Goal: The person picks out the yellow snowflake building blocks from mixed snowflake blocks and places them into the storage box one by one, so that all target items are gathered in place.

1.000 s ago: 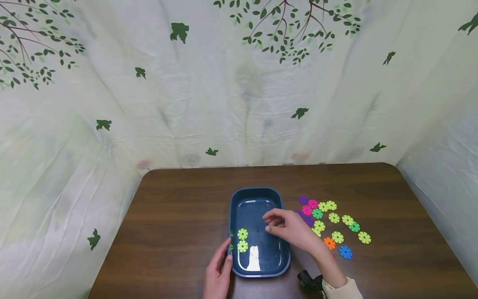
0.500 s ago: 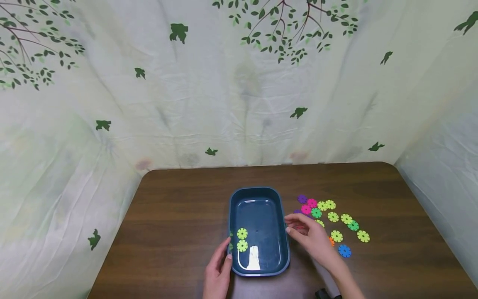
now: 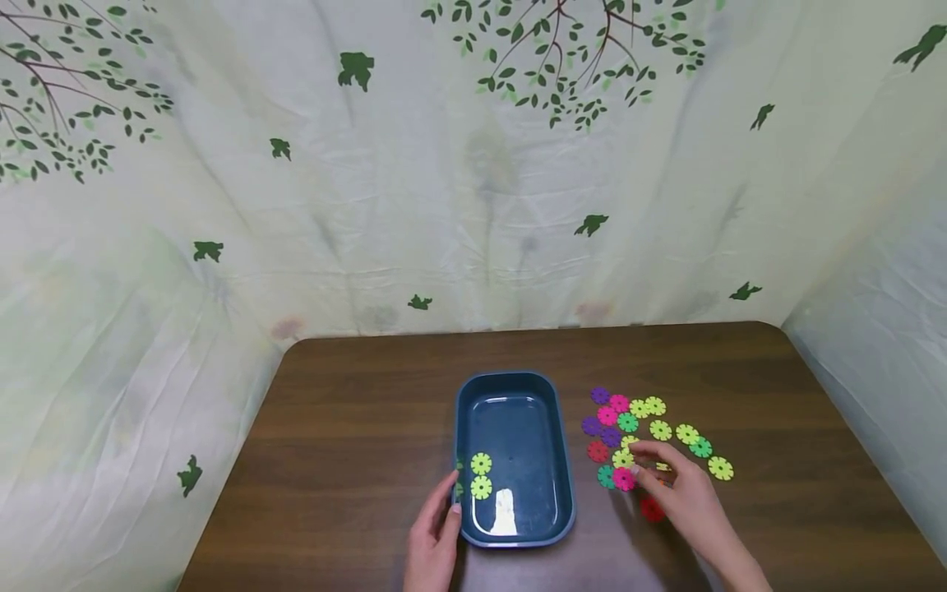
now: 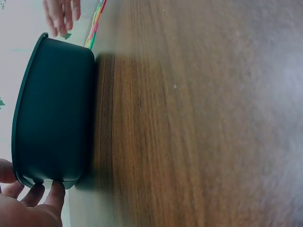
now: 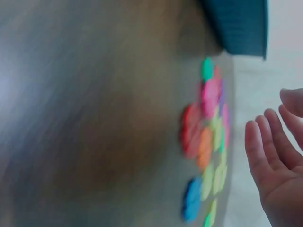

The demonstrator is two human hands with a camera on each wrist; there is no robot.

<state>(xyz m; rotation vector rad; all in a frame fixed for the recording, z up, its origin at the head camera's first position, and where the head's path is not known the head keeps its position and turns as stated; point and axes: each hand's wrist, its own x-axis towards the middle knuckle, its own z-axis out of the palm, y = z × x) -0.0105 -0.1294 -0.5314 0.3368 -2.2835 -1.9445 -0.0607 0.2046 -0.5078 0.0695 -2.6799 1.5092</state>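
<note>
My right hand has moved off the tray to the loose flower-shaped discs.
A second ago it hung over the tray; now it is above the discs right of it on the table, thumb apart from loosely extended fingers, nothing seen in its grip, fingertips near a yellow-green disc and a pink disc. So the tray's contents show no gain: the same two yellow-green pieces lie inside. My left hand touches its left side, as before.
</note>
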